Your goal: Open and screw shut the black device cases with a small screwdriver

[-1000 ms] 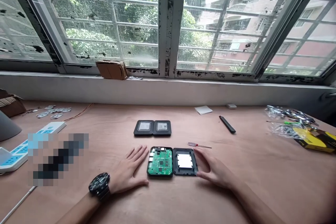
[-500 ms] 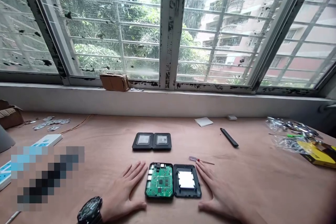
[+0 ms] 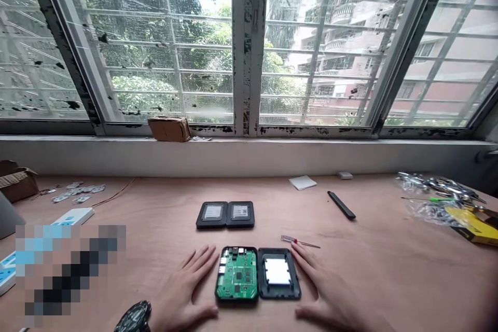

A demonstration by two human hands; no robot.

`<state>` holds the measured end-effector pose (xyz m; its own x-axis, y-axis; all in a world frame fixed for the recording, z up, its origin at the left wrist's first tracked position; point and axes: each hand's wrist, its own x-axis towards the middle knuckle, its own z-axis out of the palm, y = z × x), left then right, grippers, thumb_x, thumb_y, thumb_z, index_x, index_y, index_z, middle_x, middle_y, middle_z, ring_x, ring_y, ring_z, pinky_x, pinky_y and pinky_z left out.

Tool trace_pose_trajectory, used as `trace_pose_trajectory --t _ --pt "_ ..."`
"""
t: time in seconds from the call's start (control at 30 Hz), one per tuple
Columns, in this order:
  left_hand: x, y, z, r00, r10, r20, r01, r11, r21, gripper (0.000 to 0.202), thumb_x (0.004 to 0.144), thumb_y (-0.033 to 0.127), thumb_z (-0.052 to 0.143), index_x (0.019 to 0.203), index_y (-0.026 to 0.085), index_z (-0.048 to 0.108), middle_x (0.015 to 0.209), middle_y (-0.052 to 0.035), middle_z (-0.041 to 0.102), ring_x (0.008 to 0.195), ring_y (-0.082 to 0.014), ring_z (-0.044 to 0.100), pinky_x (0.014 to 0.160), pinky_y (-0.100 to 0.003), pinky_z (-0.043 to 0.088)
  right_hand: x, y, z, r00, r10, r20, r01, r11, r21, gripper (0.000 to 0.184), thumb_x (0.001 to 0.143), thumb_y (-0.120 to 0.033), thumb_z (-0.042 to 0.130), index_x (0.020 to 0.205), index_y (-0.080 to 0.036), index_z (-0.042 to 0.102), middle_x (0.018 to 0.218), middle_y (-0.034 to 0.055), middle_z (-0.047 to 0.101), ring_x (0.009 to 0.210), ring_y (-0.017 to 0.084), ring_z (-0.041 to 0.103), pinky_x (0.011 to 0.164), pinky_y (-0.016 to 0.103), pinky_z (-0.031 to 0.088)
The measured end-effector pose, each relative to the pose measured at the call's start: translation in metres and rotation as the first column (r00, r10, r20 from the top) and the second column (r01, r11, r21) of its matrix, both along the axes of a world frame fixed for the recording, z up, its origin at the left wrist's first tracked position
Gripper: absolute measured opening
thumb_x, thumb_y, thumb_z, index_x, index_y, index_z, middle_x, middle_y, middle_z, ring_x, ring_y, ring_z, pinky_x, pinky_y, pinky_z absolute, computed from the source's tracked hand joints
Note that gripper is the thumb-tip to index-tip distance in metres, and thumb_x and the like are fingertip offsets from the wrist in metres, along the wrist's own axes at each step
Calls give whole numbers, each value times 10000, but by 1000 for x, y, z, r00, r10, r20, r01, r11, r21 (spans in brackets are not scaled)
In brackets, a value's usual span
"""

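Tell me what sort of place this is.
Probably a makeshift electronics workbench beside a barred window: a green circuit board in an opened black case, a small screwdriver, and a power strip nearby.

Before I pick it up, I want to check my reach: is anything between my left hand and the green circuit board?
Nothing visible stands in the way. The left hand lies flat right beside the black case holding the green circuit board, with no object between them.

The bench [image 3: 369, 275] is bare plywood, matt and faintly grained. A green circuit board [image 3: 236, 275] on it has a glossy coated face, the black plastic case [image 3: 279, 294] beside it looks smooth and matt, and the screwdriver shaft [image 3: 309, 244] is thin shiny metal. At the far side, the window frame [image 3: 249, 62] has rough, flaking white paint.
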<state>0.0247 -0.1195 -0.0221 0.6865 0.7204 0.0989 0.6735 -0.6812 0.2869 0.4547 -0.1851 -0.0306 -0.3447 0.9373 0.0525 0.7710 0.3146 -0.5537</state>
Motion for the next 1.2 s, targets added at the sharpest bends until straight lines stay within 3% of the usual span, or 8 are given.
trace_pose_trajectory --t 0.2,0.53,0.87,1.2 --pt "1 0 0 1000 11 7 -11 1000 7 1050 822 742 642 1606 379 45 1649 -17 157 1498 -382 241 1223 -587 245 -5 3 -1 999 -17 -30 17 1000 -3 1220 635 -691 815 1611 -256 227 1663 133 235 1510 414 244 1229 568 250" --pt "-1 2 -6 999 20 31 -20 1000 7 1036 815 726 662 1604 386 83 1642 -2 198 1493 -381 263 1224 -581 263 -3 4 -2 998 -33 -47 33 999 0 1219 628 -671 834 1610 -263 239 1657 127 261 1505 410 263 1228 566 266" --pt "3 1 0 999 23 28 -22 999 -34 1049 808 735 662 1601 399 62 1647 -18 181 1496 -387 251 1215 -613 251 -6 6 0 999 -44 -31 43 999 -16 1224 631 -688 824 1614 -276 223 1661 116 255 1512 406 245 1233 568 252" --pt "5 4 -3 998 40 56 -37 997 -64 1125 733 777 705 1601 383 108 1646 -48 209 1504 -378 246 1222 -617 221 -5 10 2 998 -11 -65 11 1000 -2 1140 647 -621 842 1593 -291 299 1641 123 309 1501 413 269 1221 580 265"
